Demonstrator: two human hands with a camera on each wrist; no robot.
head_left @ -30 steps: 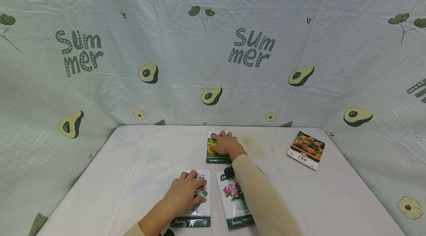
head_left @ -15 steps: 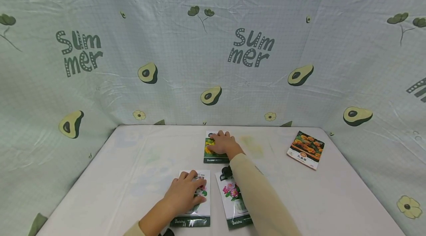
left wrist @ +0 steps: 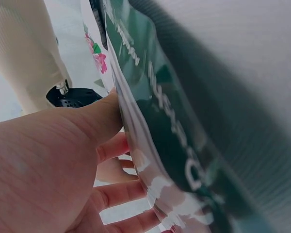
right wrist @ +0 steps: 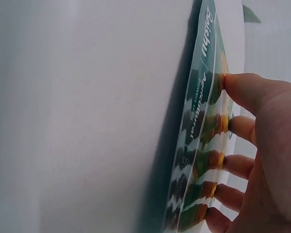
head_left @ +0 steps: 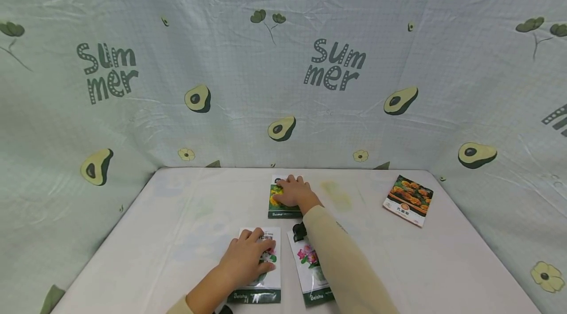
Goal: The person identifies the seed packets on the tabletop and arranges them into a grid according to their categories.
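My left hand rests on a white seed packet with a dark green lower band, near the front of the table. In the left wrist view its thumb and fingertips touch the face of that packet. Farther back, my right hand lies over a second seed packet printed with yellow flowers and covers much of it. The right wrist view has all the fingertips spread on the glossy face of this packet, the thumb nearest its green band.
A third seed packet with pink flowers lies tilted beside the left hand's packet, partly under the right sleeve. An orange-flower packet lies at the back right of the white table. A printed sheet hangs behind.
My right hand has slid the yellow-flower packet a little to the left across the table. The left hand and its packet stay in place.
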